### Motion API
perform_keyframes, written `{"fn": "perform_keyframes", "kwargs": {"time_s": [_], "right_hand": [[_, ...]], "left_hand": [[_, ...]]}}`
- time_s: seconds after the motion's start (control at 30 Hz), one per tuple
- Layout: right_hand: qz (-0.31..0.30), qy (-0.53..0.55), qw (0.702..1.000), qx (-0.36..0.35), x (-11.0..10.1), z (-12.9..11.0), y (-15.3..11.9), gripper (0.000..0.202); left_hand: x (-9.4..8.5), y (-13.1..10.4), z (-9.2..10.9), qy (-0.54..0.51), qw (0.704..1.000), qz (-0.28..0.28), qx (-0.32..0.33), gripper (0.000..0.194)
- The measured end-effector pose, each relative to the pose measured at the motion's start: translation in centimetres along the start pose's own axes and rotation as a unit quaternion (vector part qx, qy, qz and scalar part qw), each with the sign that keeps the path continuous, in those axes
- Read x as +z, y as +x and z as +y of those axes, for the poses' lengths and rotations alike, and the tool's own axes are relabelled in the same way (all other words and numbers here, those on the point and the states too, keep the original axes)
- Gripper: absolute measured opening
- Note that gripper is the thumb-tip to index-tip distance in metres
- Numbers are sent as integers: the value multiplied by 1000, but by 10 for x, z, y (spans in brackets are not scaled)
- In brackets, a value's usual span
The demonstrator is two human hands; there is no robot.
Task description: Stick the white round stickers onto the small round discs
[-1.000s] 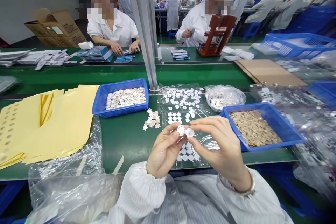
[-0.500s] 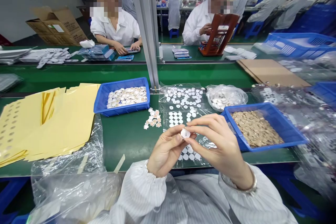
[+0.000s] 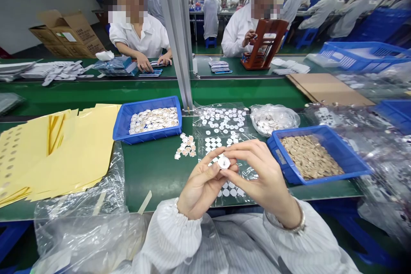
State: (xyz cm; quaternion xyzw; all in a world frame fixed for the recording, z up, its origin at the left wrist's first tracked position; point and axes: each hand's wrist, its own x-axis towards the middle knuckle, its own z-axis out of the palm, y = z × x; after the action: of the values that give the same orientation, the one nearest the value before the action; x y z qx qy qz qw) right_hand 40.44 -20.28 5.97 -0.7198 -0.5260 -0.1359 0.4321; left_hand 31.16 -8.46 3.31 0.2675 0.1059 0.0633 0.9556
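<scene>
Between the fingertips of both hands is a small round white disc (image 3: 224, 162) with a dark mark or stub at its centre. My left hand (image 3: 201, 182) pinches its left edge with thumb and fingers. From the right, my right hand (image 3: 261, 171) grips the rim, its fingers arched over the top and thumb below. Under and beyond the hands, rows of white discs (image 3: 213, 142) lie on a clear plastic sheet (image 3: 201, 128). To the left of them, a small pile of white and tan discs (image 3: 186, 145) rests on the green table.
A blue bin (image 3: 117, 130) of white-rimmed discs stands left, another blue bin (image 3: 356, 165) of tan discs right. A clear bag (image 3: 274, 117) of white pieces sits behind. Yellow sheets (image 3: 86, 145) cover the left side. A metal post (image 3: 178, 38) rises ahead; two co-workers sit across.
The disc has turned a little, so its round face shows more fully. Both hands keep their hold. The view has shifted slightly, and a co-worker's hand across the line has moved.
</scene>
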Motion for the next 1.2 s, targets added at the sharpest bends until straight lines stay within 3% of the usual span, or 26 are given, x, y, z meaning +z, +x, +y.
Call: {"fn": "perform_keyframes", "kwargs": {"time_s": [0.2, 0.87, 1.2], "right_hand": [[2, -6, 1000, -3, 1, 1, -1, 15], [-21, -44, 999, -9, 4, 1, -1, 14], [-1, -31, 999, -9, 3, 4, -5, 16]], "left_hand": [[6, -3, 7, 64, 997, 1, 31, 22], [12, -1, 11, 178, 981, 76, 33, 32], [17, -8, 17, 197, 980, 39, 8, 39]]}}
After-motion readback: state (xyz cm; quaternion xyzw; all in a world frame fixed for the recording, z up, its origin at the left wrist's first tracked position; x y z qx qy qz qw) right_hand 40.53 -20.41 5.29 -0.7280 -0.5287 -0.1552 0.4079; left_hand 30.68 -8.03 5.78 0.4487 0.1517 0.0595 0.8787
